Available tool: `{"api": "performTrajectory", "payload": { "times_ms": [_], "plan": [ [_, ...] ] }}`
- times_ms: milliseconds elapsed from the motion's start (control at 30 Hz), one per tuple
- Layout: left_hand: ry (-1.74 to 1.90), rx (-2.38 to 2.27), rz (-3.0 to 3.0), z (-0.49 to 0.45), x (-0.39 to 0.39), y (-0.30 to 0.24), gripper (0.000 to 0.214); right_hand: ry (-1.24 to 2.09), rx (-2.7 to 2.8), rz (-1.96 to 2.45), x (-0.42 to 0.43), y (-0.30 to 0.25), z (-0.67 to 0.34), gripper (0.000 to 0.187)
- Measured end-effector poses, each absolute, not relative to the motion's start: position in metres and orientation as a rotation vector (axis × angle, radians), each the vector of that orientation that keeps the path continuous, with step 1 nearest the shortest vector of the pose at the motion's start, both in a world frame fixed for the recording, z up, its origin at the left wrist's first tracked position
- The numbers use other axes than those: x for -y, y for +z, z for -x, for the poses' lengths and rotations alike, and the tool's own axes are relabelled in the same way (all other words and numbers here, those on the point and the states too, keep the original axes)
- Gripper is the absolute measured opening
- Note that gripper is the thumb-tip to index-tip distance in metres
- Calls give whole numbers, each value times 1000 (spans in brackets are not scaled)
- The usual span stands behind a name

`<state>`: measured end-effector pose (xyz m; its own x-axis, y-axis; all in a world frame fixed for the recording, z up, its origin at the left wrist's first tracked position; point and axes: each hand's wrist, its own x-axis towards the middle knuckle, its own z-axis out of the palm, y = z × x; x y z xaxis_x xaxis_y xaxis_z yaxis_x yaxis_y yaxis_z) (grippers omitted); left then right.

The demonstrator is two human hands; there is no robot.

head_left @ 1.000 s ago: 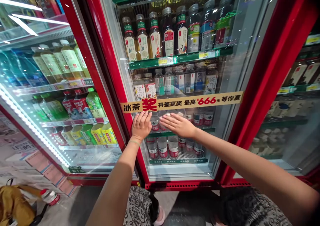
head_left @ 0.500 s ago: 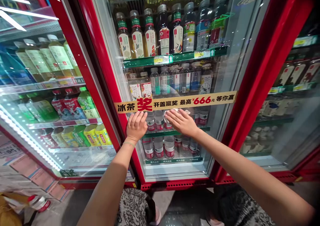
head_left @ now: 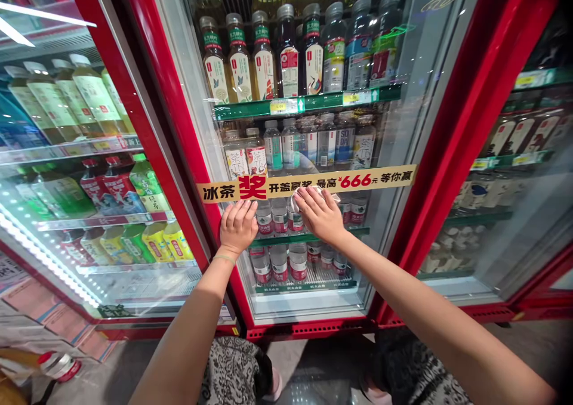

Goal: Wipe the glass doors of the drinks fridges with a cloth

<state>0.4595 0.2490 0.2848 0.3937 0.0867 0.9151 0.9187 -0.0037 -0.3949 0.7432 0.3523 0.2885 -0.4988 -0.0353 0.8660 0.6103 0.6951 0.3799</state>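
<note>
My left hand lies flat on the glass door of a red drinks fridge, fingers stretched upward, beside the red door frame. It holds nothing. My right hand presses a white cloth against the same glass, just under a yellow banner sticker with red and black print. Only the cloth's edges show around my fingers. Behind the glass stand rows of bottles on green-edged shelves.
A second fridge with green and yellow bottles stands to the left, a third glass door to the right. A red-capped bottle lies on the floor at lower left. My patterned trousers and feet show below.
My right hand has slid up and slightly left across the glass to the banner's lower edge, and the cloth now shows beneath it. The left hand stays pressed in the same spot.
</note>
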Motion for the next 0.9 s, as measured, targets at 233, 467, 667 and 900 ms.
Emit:
{"api": "performTrajectory", "payload": {
  "times_ms": [233,467,667,900],
  "plan": [
    [-884,1029,1461,-456,-251,281,56,-947,2212,168,-358,293,-769,70],
    [-892,1095,1487,-453,-254,276,52,-879,1926,495,-357,298,-768,75],
    [-881,1086,1472,-455,-253,277,53,-1016,2204,171,-358,285,-781,67],
    [-880,1166,1520,-455,-252,276,50,-812,1995,488,-339,284,-732,74]
  ]
}}
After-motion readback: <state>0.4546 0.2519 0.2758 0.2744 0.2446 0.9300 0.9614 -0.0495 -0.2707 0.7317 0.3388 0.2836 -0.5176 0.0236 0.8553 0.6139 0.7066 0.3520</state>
